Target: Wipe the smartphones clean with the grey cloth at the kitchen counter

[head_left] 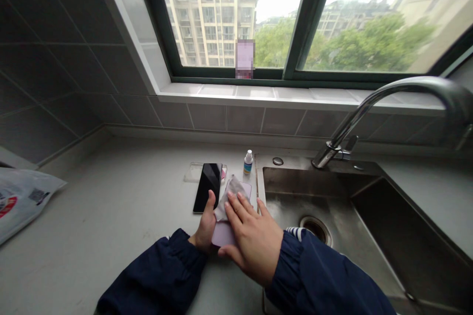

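Note:
My left hand (205,226) grips the side of a flat lavender phone (222,234), thumb pointing up along its edge. A thin greyish-pink cloth (233,188) lies over the phone's upper part. With its fingers laid long across the cloth, my right hand (254,236) presses it against the phone; the thumb stays apart near the lower edge. Just left of them a phone with a black screen (207,187) rests on the counter, partly over a clear phone case (192,171). Behind the hands a small white bottle with a blue label (248,163) stands upright.
To the right is a steel sink (295,192), with a curved chrome tap (354,118) rising behind it. A white plastic bag (25,197) lies at the counter's left end. Beyond the pale counter (111,216) are a tiled wall and a window (236,19).

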Available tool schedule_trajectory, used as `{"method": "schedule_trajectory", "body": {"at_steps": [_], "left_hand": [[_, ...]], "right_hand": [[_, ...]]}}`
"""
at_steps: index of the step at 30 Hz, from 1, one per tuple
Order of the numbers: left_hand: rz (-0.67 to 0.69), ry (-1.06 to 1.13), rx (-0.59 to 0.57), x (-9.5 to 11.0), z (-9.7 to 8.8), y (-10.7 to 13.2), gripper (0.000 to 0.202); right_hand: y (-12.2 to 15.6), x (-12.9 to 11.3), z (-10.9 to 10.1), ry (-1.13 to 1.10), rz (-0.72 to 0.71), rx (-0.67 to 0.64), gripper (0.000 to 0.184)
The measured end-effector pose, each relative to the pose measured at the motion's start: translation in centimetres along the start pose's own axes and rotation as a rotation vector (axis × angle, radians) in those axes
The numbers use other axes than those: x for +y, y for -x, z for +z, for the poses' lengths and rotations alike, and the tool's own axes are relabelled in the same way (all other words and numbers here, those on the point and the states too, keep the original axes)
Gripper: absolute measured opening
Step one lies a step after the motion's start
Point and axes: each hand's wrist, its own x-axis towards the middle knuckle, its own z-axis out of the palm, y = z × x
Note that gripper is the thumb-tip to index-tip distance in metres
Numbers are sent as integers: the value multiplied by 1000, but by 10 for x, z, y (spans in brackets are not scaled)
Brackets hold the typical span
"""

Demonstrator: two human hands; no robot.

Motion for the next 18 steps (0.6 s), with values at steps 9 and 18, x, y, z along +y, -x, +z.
{"method": "schedule_trajectory", "body": {"at_steps": [9,18], "left_hand": [[42,-45,-22,-4,-9,0,78],[17,15,145,-2,-1,1,70]], "right_hand": [[-14,14,-4,21,-23,34,87],[-2,6,-4,19,-24,-8,88]]}}
